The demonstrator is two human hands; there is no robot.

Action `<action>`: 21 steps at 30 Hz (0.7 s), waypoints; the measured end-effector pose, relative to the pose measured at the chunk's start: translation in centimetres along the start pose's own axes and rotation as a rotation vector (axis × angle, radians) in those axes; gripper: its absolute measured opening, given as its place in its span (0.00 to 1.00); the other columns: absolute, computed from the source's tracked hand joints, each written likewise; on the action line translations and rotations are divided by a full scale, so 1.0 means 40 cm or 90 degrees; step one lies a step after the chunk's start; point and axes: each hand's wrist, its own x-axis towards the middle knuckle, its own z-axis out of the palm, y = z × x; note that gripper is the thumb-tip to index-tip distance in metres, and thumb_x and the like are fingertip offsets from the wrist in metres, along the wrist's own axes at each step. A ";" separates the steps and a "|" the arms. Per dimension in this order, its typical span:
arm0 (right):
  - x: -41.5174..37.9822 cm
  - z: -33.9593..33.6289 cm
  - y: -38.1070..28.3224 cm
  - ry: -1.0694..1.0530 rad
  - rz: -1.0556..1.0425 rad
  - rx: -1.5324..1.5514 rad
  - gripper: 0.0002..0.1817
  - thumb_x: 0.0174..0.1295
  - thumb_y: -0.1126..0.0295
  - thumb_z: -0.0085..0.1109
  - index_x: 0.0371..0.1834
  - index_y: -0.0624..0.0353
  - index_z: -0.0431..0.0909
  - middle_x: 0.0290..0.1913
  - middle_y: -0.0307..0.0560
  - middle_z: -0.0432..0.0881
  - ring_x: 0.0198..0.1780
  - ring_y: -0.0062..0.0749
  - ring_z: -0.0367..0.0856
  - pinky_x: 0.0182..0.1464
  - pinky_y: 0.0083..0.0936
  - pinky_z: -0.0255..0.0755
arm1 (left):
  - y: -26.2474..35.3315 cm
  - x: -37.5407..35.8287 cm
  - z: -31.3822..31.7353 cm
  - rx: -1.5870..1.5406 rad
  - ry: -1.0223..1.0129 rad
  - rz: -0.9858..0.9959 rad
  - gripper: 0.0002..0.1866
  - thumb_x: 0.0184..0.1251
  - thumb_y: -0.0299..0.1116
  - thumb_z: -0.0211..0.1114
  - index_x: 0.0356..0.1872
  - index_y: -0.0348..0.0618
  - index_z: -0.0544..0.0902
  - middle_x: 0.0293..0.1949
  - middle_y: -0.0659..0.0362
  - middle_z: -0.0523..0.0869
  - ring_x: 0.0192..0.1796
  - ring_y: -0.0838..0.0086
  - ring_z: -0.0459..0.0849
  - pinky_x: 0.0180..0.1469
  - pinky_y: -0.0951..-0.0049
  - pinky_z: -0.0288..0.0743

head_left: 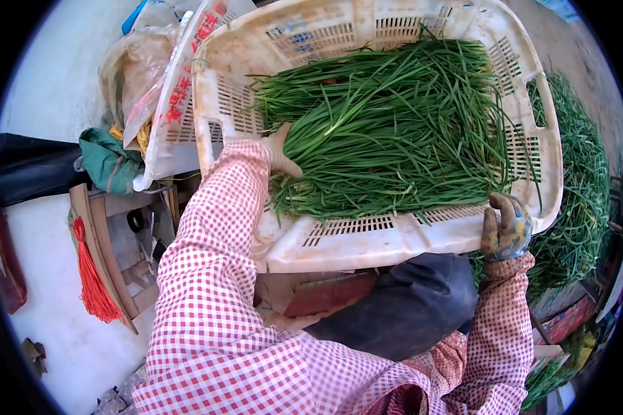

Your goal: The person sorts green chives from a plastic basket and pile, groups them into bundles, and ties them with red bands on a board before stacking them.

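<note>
A large white plastic basket [353, 259] with slotted walls holds a thick layer of green garlic chives [394, 131], laid mostly lengthwise. My left hand [278, 151], in a pale glove, reaches inside at the left and touches the ends of the chives, thumb and forefinger spread apart. Its other fingers are hidden from view. At the front right corner, my right hand [507, 227] is in a stained, patterned glove beside the rim. Its fingers are half bent and apart, with nothing visible between them.
A big heap of chives [578, 187] lies right of the basket. On the left are another white crate [180, 104], plastic bags [135, 76], a green cloth [109, 160], a wooden frame [100, 242] and a bundle of red string [93, 277]. A dark-covered knee [408, 304] sits under the basket's front edge.
</note>
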 end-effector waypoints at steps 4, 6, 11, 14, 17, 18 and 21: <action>-0.004 0.001 -0.006 -0.001 0.012 -0.026 0.11 0.54 0.69 0.60 0.41 0.59 0.81 0.38 0.51 0.84 0.42 0.48 0.82 0.48 0.41 0.75 | 0.089 -0.087 0.082 0.253 0.074 -0.087 0.71 0.37 0.44 0.83 0.76 0.41 0.37 0.75 0.40 0.50 0.74 0.49 0.57 0.74 0.57 0.57; -0.006 0.004 0.009 0.003 -0.017 -0.029 0.12 0.54 0.69 0.61 0.41 0.57 0.80 0.39 0.52 0.84 0.43 0.48 0.82 0.49 0.41 0.75 | 0.063 -0.043 0.105 0.276 0.105 -0.077 0.66 0.41 0.42 0.81 0.76 0.43 0.39 0.73 0.40 0.55 0.71 0.49 0.63 0.71 0.59 0.62; -0.006 0.000 0.002 0.026 -0.003 -0.048 0.13 0.50 0.67 0.64 0.40 0.57 0.81 0.38 0.51 0.84 0.43 0.48 0.83 0.48 0.41 0.76 | 0.017 0.021 0.095 0.256 0.157 -0.036 0.61 0.47 0.38 0.76 0.77 0.50 0.41 0.72 0.43 0.59 0.70 0.54 0.68 0.70 0.59 0.65; -0.008 0.002 0.004 0.026 0.012 -0.020 0.14 0.48 0.65 0.65 0.38 0.56 0.83 0.37 0.50 0.84 0.43 0.48 0.83 0.49 0.41 0.75 | 0.066 0.001 0.066 0.238 0.092 -0.123 0.57 0.50 0.35 0.73 0.77 0.53 0.42 0.71 0.47 0.64 0.69 0.59 0.69 0.70 0.63 0.66; -0.009 -0.001 0.001 0.019 0.019 -0.032 0.14 0.48 0.65 0.66 0.38 0.56 0.83 0.37 0.51 0.85 0.43 0.47 0.83 0.49 0.41 0.76 | 0.072 -0.006 0.043 0.245 0.080 -0.105 0.55 0.51 0.34 0.72 0.77 0.51 0.44 0.66 0.46 0.71 0.66 0.59 0.74 0.67 0.64 0.69; -0.006 -0.002 0.000 0.022 0.019 -0.038 0.14 0.48 0.65 0.66 0.38 0.56 0.84 0.37 0.51 0.85 0.44 0.47 0.83 0.48 0.41 0.76 | 0.095 -0.018 0.023 0.261 0.078 -0.125 0.54 0.51 0.34 0.73 0.76 0.48 0.47 0.61 0.44 0.77 0.61 0.58 0.78 0.65 0.64 0.72; -0.004 -0.007 -0.005 0.008 0.035 -0.029 0.13 0.48 0.65 0.66 0.38 0.57 0.84 0.36 0.51 0.85 0.44 0.47 0.83 0.49 0.41 0.76 | 0.148 -0.086 -0.041 0.278 0.072 -0.091 0.54 0.50 0.35 0.73 0.76 0.45 0.48 0.59 0.45 0.79 0.59 0.57 0.80 0.62 0.64 0.74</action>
